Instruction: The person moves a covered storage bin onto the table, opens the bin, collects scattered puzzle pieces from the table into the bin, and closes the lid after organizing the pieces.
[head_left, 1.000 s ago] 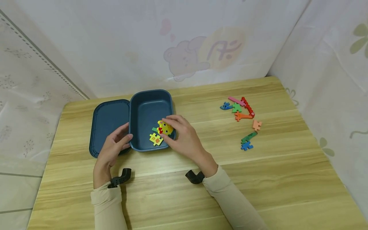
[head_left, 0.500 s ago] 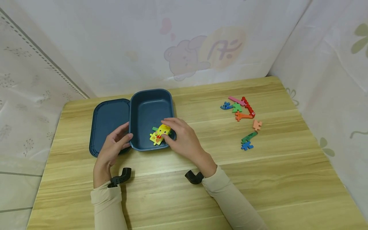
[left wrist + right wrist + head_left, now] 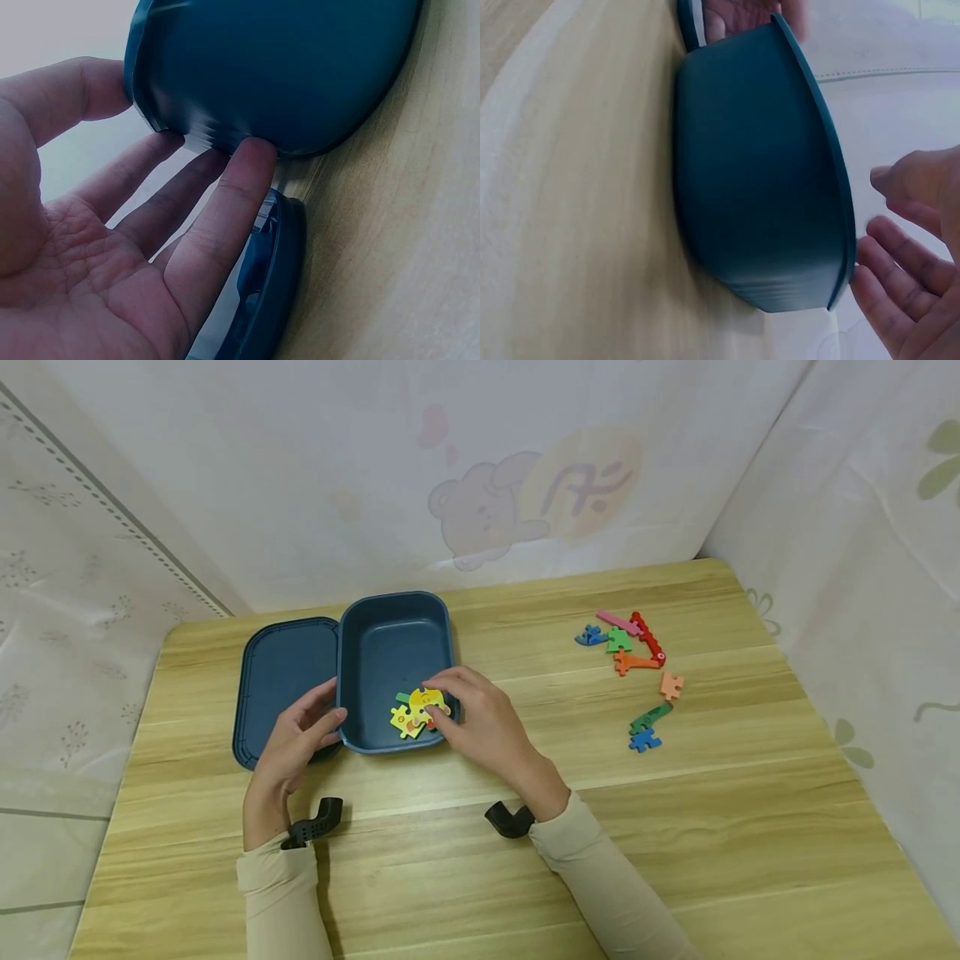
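Observation:
My left hand (image 3: 294, 739) holds the near left side of a dark blue plastic box (image 3: 396, 606). In the left wrist view its thumb (image 3: 97, 88) touches the rim and its fingertips touch the outer wall. My right hand (image 3: 486, 720) reaches over the box's right rim, thumb and fingers spread apart. Below its fingertips, inside the box, a yellow puzzle piece with a face (image 3: 424, 697) lies over a lighter yellow puzzle piece (image 3: 402, 722). A bit of green piece (image 3: 402, 698) shows beside them. From the right wrist, the box's wall hides these pieces; nothing is visible between the fingers.
The box's blue lid (image 3: 285, 685) lies at its left, partly under the rim. Several coloured puzzle pieces lie on the wooden table at the right, including red (image 3: 647, 637), orange (image 3: 636, 663), dark green (image 3: 650, 718) and blue (image 3: 644, 741) ones. White printed cloth (image 3: 337, 485) hangs behind.
The yellow face piece has turned and gone down onto the lighter yellow piece in the box; my right hand has let it go. My left hand has stayed on the box.

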`<state>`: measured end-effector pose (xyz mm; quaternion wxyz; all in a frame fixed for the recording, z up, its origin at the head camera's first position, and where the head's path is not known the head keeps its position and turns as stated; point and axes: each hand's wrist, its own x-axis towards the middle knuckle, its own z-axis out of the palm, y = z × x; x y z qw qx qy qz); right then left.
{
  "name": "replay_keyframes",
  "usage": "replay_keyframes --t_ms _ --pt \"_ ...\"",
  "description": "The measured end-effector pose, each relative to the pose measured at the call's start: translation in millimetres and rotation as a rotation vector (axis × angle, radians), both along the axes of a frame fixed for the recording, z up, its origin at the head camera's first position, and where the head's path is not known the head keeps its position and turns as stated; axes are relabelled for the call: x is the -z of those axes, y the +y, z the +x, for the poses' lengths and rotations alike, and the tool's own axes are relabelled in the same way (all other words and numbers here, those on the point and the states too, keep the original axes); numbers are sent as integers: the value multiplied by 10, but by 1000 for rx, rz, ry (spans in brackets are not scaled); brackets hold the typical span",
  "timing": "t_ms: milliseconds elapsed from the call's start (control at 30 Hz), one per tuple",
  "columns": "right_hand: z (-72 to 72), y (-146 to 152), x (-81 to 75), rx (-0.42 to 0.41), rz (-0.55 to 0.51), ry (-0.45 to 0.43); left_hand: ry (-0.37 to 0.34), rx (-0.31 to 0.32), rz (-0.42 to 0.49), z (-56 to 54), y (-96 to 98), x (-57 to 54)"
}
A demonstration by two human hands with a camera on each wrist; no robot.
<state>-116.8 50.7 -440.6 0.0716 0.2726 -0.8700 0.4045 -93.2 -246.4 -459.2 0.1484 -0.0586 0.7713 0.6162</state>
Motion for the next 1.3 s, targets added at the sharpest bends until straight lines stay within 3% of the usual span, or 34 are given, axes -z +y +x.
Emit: replay_keyframes --t_ms 433,833,1300 --pt "-66 162 -103 -9 32 -42 6 -11 -13 6 18 2" --pt "-173 448 -160 84 -13 -101 -3 -7 -14 2 13 -11" --pt "-257 640 -129 136 -94 -21 -4 -3 -16 -3 9 -18"
